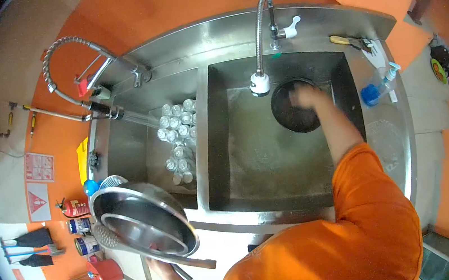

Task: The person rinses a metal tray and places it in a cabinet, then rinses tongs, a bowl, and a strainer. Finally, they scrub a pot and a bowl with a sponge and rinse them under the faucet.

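My left hand (159,265), mostly hidden beneath, grips a stack of steel bowls (173,206) tilted over the left sink's front edge. A smaller steel bowl (140,230) sits inside the larger one. A perforated skimmer (105,236) pokes out at the stack's left, and a dark handle (184,275) shows near my wrist. My right hand (305,97), smeared by motion, is over a round black pan (294,120) in the right sink (209,159). Whether its fingers touch the pan or hold anything cannot be made out.
Several upside-down glasses (176,121) stand in the left sink, where a spring-hose tap (113,112) sprays water. Another tap (260,83) overhangs the cloudy water at right. A soap bottle (379,87) and a yellow-handled tool (340,39) lie along the right ledge.
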`<act>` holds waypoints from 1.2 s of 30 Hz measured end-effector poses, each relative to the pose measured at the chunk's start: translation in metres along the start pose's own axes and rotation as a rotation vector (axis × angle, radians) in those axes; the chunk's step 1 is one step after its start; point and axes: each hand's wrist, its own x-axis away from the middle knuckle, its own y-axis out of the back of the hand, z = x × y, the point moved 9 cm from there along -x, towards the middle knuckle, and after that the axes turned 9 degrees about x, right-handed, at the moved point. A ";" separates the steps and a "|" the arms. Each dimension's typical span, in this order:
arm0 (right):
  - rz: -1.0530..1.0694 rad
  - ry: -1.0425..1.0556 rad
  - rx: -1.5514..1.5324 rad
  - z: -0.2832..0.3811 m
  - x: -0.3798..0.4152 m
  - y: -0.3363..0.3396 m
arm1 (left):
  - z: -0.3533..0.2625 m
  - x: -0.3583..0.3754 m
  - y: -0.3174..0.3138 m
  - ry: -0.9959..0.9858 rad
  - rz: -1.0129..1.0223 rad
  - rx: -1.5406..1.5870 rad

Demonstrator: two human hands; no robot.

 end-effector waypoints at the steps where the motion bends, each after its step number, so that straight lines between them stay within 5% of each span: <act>1: 0.280 0.070 0.774 0.017 0.072 -0.011 | -0.021 0.019 -0.026 -0.054 0.044 0.101; 4: 0.345 0.416 -0.504 0.084 0.154 -0.032 | -0.024 0.034 -0.033 0.013 -0.023 -0.082; 6: 0.528 0.492 -1.039 0.140 0.252 0.012 | -0.026 0.039 -0.047 0.032 0.039 -0.194; 8: 0.378 0.775 -1.057 0.181 0.316 0.038 | -0.012 0.035 -0.071 -0.021 0.177 -0.280; 9: 0.140 0.906 -0.977 0.190 0.324 0.039 | -0.006 0.033 -0.088 -0.074 0.234 -0.305; 13: -0.420 0.332 -1.046 0.141 0.320 0.044 | -0.021 0.079 -0.176 -0.219 0.519 -0.233; 14: -0.448 0.263 -1.267 0.121 0.301 0.031 | -0.018 0.085 -0.194 -0.251 0.585 -0.338; 15: -0.492 0.136 -1.261 0.098 0.294 0.029 | -0.017 0.092 -0.211 -0.286 0.645 -0.448; 17: -0.842 -0.003 -0.987 0.060 0.315 0.068 | -0.074 0.152 -0.233 -0.533 0.745 -0.138; 21: -1.151 0.082 -1.053 0.030 0.385 0.149 | -0.079 0.189 -0.271 -0.513 1.025 0.099; 24: -1.308 0.221 -0.959 0.027 0.414 0.195 | -0.033 0.166 -0.307 -0.294 1.092 0.139; 27: -1.397 0.423 -0.794 0.049 0.456 0.233 | -0.063 0.205 -0.301 -0.206 1.138 0.242; 33: -1.530 0.485 -0.598 0.056 0.482 0.261 | -0.036 0.196 -0.324 -0.229 1.104 0.292; 35: -1.686 0.513 -0.450 0.045 0.503 0.269 | -0.022 0.178 -0.319 -0.091 0.913 0.250; 36: -1.791 0.586 -0.272 0.046 0.511 0.269 | -0.034 0.178 -0.311 -0.283 0.896 0.075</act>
